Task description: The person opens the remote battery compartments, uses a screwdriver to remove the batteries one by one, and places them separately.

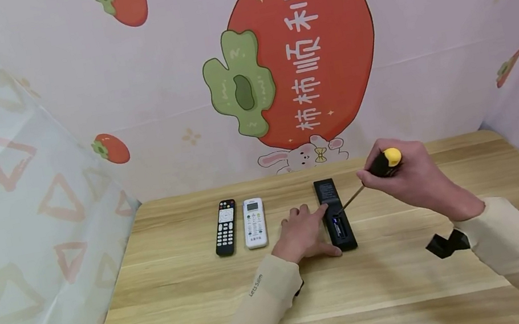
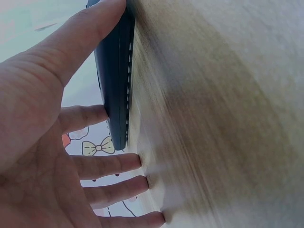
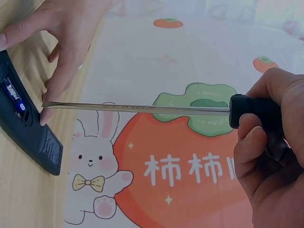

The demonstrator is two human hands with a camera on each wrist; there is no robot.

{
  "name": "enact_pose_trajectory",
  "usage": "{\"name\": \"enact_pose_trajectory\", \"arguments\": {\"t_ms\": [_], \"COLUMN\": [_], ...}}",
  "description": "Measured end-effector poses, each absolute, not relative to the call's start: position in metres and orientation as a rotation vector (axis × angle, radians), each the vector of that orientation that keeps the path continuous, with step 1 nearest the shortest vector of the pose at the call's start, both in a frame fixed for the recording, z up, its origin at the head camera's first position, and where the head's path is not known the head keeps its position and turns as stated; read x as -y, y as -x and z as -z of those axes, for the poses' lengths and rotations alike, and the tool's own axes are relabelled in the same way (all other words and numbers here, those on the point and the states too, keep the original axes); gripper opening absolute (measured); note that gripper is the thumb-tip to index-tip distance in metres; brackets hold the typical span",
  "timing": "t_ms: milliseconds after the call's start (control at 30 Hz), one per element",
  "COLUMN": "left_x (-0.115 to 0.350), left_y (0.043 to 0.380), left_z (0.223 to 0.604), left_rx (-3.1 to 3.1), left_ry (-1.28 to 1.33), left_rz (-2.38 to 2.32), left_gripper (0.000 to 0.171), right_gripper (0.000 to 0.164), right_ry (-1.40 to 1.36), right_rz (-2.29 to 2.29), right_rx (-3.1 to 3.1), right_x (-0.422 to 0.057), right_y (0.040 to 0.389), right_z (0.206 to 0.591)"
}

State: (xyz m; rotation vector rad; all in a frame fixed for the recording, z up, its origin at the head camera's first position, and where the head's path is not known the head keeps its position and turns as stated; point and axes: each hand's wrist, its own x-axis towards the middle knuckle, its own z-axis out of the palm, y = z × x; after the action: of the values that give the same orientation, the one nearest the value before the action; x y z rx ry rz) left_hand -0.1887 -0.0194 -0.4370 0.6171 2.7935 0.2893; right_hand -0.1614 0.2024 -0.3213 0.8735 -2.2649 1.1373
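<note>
Slim black remote [image 3: 34, 135] (face down), blue-and-white battery [image 3: 15, 98] exposed in its back.

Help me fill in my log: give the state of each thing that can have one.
Face-down remote, open at the back
Battery, exposed inside the face-down remote
Screwdriver, slanted, tip down
Right hand, gripping the screwdriver
Left hand, touching the face-down remote
Face-up black remote, lying flat
White remote, face up

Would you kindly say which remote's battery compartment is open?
The rightmost remote, touched by the left hand: its back faces up, showing a battery; the white remote and leftmost remote lie buttons up.
</note>
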Motion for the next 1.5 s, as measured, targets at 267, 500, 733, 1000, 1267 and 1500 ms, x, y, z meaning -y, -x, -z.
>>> {"name": "enact_pose_trajectory", "arguments": {"t_ms": [267, 500, 733, 1000, 1267, 1500], "left_x": [0.020, 0.019, 0.019, 0.019, 0.019, 0.018], "left_y": [0.188, 0.189, 0.190, 0.189, 0.188, 0.189], "left_z": [0.436, 0.438, 0.438, 0.437, 0.436, 0.435], "left_rx": [-2.789, -2.787, -2.791, -2.799, -2.796, -2.797], "left_ry": [-0.614, -0.611, -0.614, -0.624, -0.628, -0.623], "left_rz": [-0.297, -0.306, -0.296, -0.272, -0.270, -0.261], "left_gripper": [0.104, 0.104, 0.104, 0.105, 0.105, 0.106], "right_gripper": [0.031, 0.029, 0.025, 0.020, 0.020, 0.021], "right_ry": [-0.843, -0.822, -0.762, -0.668, -0.652, -0.656], "right_rz": [-1.148, -1.156, -1.181, -1.181, -1.187, -1.188], "right_rx": [2.284, 2.287, 2.326, 2.360, 2.341, 2.347], "right_x": [-0.208, -0.205, -0.202, -0.201, -0.204, -0.204], "right_y": [0.170, 0.171, 0.172, 0.172, 0.175, 0.176], "right_z": [0.334, 0.334, 0.341, 0.343, 0.345, 0.345]}}
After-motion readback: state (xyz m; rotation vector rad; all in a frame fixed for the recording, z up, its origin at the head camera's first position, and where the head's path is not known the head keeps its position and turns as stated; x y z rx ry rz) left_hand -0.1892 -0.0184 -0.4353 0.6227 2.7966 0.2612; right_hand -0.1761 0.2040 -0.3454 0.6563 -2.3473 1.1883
